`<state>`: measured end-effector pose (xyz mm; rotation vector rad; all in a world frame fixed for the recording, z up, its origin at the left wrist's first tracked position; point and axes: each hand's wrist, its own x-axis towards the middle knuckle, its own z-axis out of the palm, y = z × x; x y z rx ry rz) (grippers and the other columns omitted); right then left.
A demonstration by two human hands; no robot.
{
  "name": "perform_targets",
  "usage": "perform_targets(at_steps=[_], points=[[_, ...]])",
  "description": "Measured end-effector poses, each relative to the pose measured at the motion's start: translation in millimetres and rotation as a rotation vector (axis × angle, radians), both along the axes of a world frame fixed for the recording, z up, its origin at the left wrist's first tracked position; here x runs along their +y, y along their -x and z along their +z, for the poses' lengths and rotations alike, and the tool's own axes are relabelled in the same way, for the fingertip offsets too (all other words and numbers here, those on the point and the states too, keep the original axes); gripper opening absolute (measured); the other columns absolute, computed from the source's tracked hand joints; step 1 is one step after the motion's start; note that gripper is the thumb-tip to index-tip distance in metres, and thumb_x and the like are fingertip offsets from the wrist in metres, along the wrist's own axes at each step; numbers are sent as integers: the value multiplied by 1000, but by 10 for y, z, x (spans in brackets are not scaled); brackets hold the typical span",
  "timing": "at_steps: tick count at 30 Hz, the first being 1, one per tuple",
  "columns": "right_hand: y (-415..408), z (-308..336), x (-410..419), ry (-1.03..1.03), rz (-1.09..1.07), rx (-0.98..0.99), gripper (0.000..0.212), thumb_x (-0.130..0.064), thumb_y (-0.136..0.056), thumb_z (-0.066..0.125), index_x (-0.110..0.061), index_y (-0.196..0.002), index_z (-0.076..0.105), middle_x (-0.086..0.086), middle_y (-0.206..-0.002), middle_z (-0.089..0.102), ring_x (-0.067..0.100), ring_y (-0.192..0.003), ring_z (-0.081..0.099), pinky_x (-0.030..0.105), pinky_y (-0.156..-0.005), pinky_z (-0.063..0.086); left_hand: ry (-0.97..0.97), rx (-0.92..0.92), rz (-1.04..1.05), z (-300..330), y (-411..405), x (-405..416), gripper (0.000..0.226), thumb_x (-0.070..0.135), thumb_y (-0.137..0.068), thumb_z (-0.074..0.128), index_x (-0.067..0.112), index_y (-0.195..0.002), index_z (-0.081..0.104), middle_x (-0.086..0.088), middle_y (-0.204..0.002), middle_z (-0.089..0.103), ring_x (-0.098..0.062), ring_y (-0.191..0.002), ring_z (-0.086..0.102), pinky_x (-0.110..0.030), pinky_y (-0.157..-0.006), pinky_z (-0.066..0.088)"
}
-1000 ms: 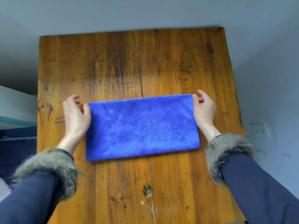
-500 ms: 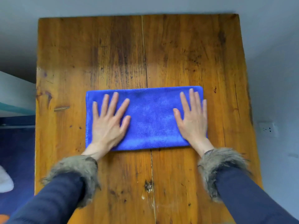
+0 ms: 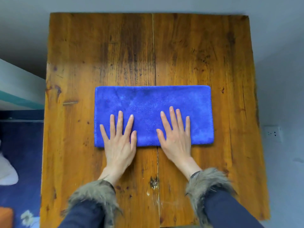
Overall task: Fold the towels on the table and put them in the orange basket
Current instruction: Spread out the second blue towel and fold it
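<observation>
— Wooden bench [image 3: 189, 55], one: what do we log on it?
— One blue towel [image 3: 153, 102], folded, lying flat mid-bench. Our left hand [image 3: 119, 142] and right hand [image 3: 176, 139] rest flat on its near edge, fingers spread, gripping nothing.

A blue towel [image 3: 153, 111] lies flat on the wooden table [image 3: 189, 51], folded into a long rectangle with its long sides running left to right and its edges neatly squared. It sits about midway across the tabletop, straddling the seam between the two boards, its plush nap showing faint brushed streaks. At the lower left corner of the view, down on the floor beside the table, a small patch of orange [image 3: 5, 217] shows, too cut off to tell whether it is the basket.
</observation>
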<state>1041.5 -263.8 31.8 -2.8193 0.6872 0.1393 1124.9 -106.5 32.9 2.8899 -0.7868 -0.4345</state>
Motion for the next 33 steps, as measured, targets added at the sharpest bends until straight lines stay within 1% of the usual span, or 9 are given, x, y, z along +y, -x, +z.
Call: perform_targets(at_steps=[4,7,9,12,16,20,26,28,33], points=[[318,-43,-454,29,-35,57,58,-46,-91,30,-23,-144,32,6,-154,22,24,-143,19,48,-115,11,-57,11,5,-10,-267,386,56,41,-93,20,23,-145,30,-8,-155,21,-31,-144,13,-60,-111,7],[472,-13,-648,48,-55,108,60,-48,-92,22,-21,-146,26,6,-156,16,20,-144,10,48,-116,10,-4,9,88,52,-453,680,55,39,-96,18,18,-146,28,-10,-156,19,-32,-144,11,-54,-113,11],[463,22,-632,45,-74,105,61,-48,-92,20,-20,-146,26,8,-156,17,20,-144,8,50,-115,7,94,-51,156,107,-486,772,45,28,-98,36,10,-139,41,-17,-147,35,-35,-139,26,-51,-108,25],[317,102,-420,18,-107,46,60,-45,-92,21,-18,-146,27,9,-155,18,20,-144,7,52,-115,3,238,-115,334,176,-437,752,33,20,-92,56,6,-121,56,-20,-119,50,-36,-110,45,-46,-87,42],[25,167,-21,-27,-128,-35,58,-40,-92,26,-19,-146,29,8,-155,20,21,-143,7,55,-114,2,299,6,495,166,-387,616,32,28,-89,61,5,-110,60,-20,-107,51,-36,-101,45,-41,-88,38],[-206,107,286,-36,6,-37,55,-39,-93,37,-21,-145,32,8,-154,23,26,-144,13,56,-113,3,296,116,621,149,-443,507,35,30,-85,66,1,-103,59,-22,-104,55,-36,-100,47,-39,-89,34],[-224,-22,356,24,2,62,57,-42,-95,39,-25,-147,24,3,-157,15,24,-145,6,54,-114,-2,156,297,630,200,-605,408,34,32,-87,60,0,-94,64,-23,-105,60,-38,-104,50,-39,-86,39],[-228,-18,354,25,7,78,57,-42,-95,38,-25,-147,22,3,-157,13,23,-145,4,54,-114,-2,190,330,662,259,-642,385,25,31,-85,61,5,-87,62,-17,-99,63,-36,-99,55,-38,-80,43],[-222,-12,390,33,2,127,60,-46,-96,32,-27,-148,9,2,-158,4,19,-143,-12,54,-113,-8,396,465,678,342,-670,487,14,24,-84,66,13,-85,58,2,-73,59,-22,-75,55,-29,-60,37]])
